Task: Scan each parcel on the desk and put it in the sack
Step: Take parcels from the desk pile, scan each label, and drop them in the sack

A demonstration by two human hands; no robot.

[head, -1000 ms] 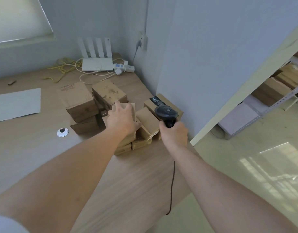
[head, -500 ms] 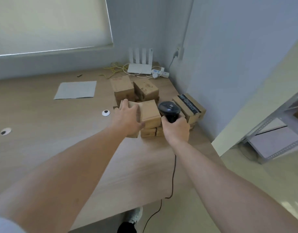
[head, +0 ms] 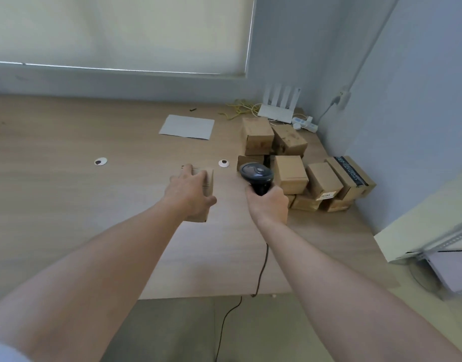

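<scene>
A: In the head view, what is being held by the left hand (head: pixel 189 190)?

B: A small brown parcel (head: pixel 205 194) is being gripped from above, with the fingers curled over its far edge and the thumb pressed to its near side. It is being held over the wooden desk (head: pixel 68 205), well apart from the pile of parcels (head: pixel 297 168) at the right corner. Faint dark print is being shown on its side, but it cannot be read.

A: And the right hand (head: pixel 267 205)?

B: The handle of a black barcode scanner (head: pixel 256 175) is being wrapped tightly by its fingers. The scanner's head is being pointed away from the person, beside the pile, and its black cable (head: pixel 262 267) is being trailed over the desk's near edge.

A: Is any writing being shown?

B: A strip of dark tape with pale lettering is being shown across 1 box (head: pixel 351 176) on the right, too blurred to read. A white label (head: pixel 326 195) with dark print, also illegible, is being shown on a lower box. A grey sheet (head: pixel 187 126) and a white router (head: pixel 278 112) with 4 antennas are being seen further back.
</scene>
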